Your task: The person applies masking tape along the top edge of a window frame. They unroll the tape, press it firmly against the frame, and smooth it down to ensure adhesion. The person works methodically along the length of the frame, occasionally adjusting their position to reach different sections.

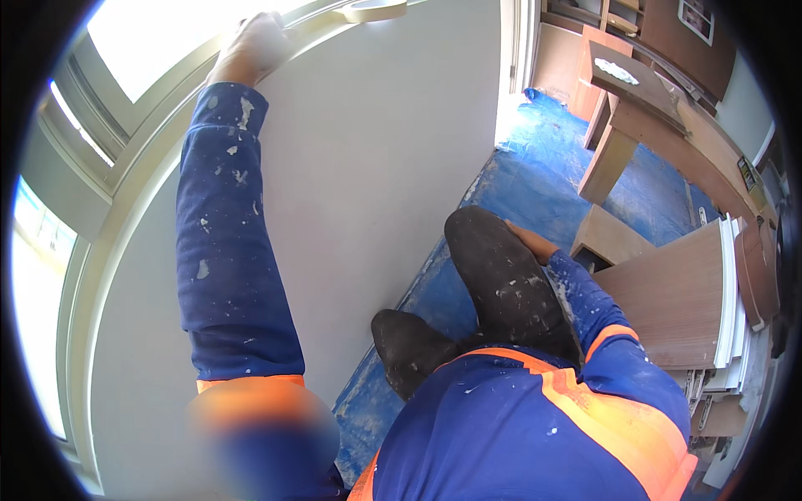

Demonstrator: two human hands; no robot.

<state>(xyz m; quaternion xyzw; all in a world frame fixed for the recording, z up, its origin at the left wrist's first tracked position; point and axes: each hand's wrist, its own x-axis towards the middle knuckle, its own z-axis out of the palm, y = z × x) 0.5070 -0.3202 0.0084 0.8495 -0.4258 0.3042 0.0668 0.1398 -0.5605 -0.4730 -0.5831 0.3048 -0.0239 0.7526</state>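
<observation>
My left hand (254,47) is raised at the window sill (313,28), bent over its edge; glare and blur hide its fingers. A roll of masking tape (374,10) lies on the sill just right of that hand. Below the sill runs a smooth pale wall (376,156). Down beside my raised knee, in dark paint-spotted trousers (501,269), is my right hand (531,243); its fingers are mostly hidden behind the leg. My blue sleeves bear dried white spots.
Blue plastic sheeting (539,169) covers the floor along the wall. On the right stand a wooden bench (683,144), a small wooden box (611,235) and a stack of wood panels (664,300). The window frame (119,163) curves along the left.
</observation>
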